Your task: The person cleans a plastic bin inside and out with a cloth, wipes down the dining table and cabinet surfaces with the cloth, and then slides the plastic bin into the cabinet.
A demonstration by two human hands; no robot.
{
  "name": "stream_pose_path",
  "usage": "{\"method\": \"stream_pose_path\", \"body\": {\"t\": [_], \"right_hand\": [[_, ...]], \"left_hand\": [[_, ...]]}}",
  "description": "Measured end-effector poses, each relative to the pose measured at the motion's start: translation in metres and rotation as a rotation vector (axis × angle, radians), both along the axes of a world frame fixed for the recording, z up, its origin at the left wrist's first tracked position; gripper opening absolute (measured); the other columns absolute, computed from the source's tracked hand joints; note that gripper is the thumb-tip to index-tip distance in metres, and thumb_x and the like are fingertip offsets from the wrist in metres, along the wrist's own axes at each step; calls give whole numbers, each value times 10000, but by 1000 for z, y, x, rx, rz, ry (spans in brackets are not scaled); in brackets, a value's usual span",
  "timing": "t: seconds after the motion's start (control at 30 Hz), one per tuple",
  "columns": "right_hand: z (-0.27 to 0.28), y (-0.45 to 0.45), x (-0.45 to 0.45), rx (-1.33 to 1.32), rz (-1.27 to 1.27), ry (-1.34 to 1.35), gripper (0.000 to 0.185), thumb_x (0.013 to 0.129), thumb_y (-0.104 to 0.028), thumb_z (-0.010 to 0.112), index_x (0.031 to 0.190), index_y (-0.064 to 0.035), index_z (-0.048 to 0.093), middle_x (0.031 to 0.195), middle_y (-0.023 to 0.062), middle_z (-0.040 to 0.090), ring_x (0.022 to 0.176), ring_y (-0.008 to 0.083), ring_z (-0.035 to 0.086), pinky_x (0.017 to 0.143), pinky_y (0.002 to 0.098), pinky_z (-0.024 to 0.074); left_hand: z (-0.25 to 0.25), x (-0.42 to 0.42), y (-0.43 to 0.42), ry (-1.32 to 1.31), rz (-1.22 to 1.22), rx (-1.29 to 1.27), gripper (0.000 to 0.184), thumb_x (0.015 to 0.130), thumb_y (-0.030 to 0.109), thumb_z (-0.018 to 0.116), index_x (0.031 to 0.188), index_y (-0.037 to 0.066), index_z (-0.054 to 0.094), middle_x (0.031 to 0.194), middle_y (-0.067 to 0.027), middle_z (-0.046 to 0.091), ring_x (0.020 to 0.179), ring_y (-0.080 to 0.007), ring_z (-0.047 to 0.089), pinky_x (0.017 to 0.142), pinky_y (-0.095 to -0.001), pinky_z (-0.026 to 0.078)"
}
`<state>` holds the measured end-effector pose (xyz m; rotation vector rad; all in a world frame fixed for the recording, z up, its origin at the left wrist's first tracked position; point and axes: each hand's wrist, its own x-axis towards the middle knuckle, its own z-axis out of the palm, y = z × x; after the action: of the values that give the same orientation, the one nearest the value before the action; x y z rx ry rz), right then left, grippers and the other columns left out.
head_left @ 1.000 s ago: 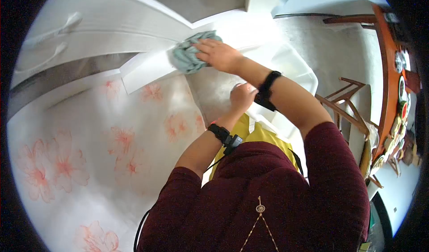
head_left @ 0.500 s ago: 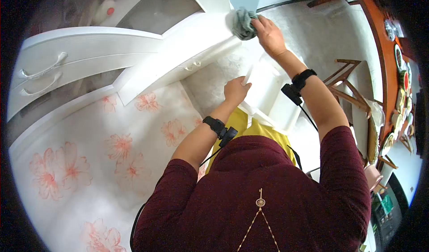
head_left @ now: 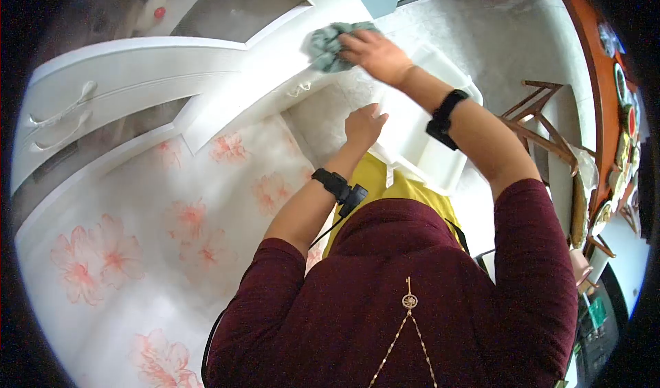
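My right hand [head_left: 377,57] is closed on a crumpled grey-green cloth [head_left: 330,47]. The cloth lies against the white ledge [head_left: 265,68] of the cabinet, and both are slightly blurred. Lower down, my left hand [head_left: 364,127] grips the near-left rim of a white plastic tub [head_left: 450,144]. This tub stands tilted in front of my body, over the yellow garment [head_left: 371,182] on my lap. My right forearm passes above the tub and hides part of it.
White drawers with curved handles [head_left: 65,106] are at the left. Below them spreads a white surface with pink flowers [head_left: 206,250]. A wooden stool [head_left: 543,123] stands at the right, beside a reddish-brown table [head_left: 583,51] bearing several dishes.
My right hand has moved left along the white ledge with the cloth, which now looks more spread out. My left hand stays at the tub's rim, and the tub has shifted slightly.
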<state>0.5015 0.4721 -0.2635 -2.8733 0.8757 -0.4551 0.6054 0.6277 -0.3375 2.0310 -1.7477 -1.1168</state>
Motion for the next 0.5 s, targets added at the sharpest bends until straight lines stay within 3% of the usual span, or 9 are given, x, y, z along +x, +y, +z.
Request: {"method": "stream_pose_path", "body": {"t": [0.17,0.27,0.5], "right_hand": [[4,-15,-27,-27,-31,102,416,775,-93,578,1182,-170,619,1346,20,480,1197,245,474,1015,358,434],[6,-12,-11,-52,41,38,413,761,-83,595,1161,-179,632,1341,18,480,1184,240,478,990,351,450],[11,-11,26,-79,158,45,378,778,-111,582,1138,-206,649,1303,12,502,1164,239,502,968,356,469]], "left_hand": [[37,-1,-8,-33,71,121,425,788,378,673,1094,84,672,967,-179,686,901,-355,648,806,-443,500],[15,-1,-1,-50,66,12,420,789,384,669,1076,79,673,959,-174,688,894,-354,649,805,-445,501],[13,1,-4,-82,5,47,408,781,397,665,1041,83,675,944,-170,687,879,-357,649,793,-445,504]]}}
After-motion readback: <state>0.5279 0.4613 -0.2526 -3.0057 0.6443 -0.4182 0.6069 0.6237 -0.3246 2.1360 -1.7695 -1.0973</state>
